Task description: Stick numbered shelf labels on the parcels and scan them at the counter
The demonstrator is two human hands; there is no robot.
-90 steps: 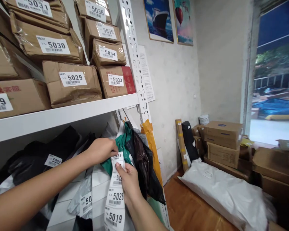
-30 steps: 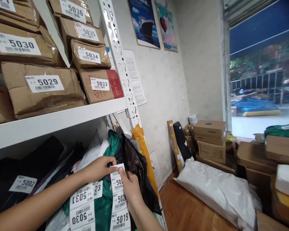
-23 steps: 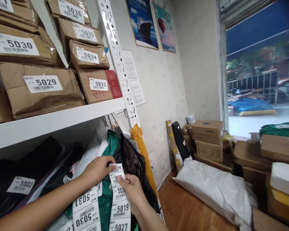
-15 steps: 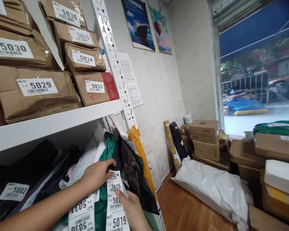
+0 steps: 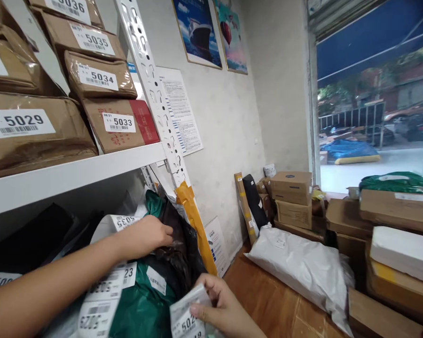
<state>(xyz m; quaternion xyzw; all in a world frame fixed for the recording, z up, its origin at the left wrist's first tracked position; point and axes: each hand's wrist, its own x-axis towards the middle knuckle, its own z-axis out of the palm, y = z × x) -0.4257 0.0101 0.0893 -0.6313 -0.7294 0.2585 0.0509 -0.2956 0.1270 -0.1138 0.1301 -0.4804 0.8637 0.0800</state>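
Observation:
My left hand reaches into the lower shelf and rests on a dark brown plastic parcel bag, beside a green bag; whether it grips the bag I cannot tell. A strip of numbered white labels hangs below my left wrist. At the bottom of the view, my right hand pinches the folded end of another strip of numbered labels.
A white shelf board carries brown parcels numbered 5029 to 5036. A perforated white upright stands at the shelf end. A large white sack and stacked cartons lie on the wooden floor at right.
The view has swung right. My right hand dropped with the label strip, away from the bags. My left hand let go of the strip's top and moved onto the dark bag.

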